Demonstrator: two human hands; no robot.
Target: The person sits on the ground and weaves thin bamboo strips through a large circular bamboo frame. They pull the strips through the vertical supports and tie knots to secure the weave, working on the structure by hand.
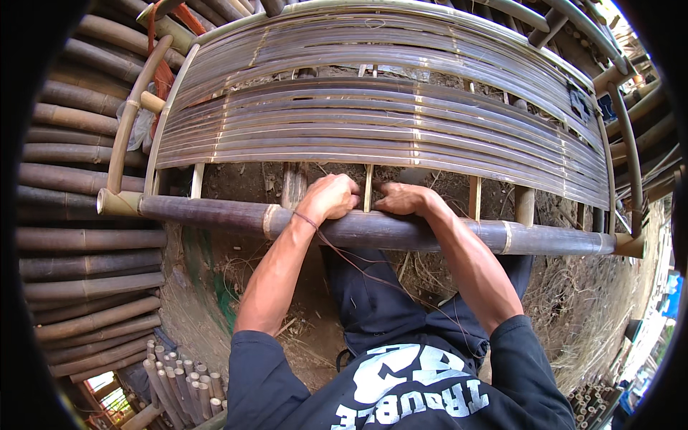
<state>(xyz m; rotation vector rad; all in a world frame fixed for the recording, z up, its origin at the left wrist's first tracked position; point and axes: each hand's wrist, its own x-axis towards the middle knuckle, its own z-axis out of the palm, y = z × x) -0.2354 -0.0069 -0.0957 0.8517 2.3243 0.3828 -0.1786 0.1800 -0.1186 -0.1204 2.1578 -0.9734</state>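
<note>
My left hand rests over the thick front bamboo pole of a bamboo bench, its fingers curled down behind it. On the other side of a narrow upright bamboo strip, my right hand is bent in the same way, fingertips turned toward the strip. Whatever the curled fingers hold is hidden or too small to make out. A thin brown strand trails from near my left wrist down over my lap. Behind both hands lies the bench's slatted seat, with a gap before the pole.
Stacked bamboo poles line the left side. Short cut bamboo pieces stand at the lower left. Curved bamboo armrests rise at the bench's ends. Dirt and loose fibres cover the ground.
</note>
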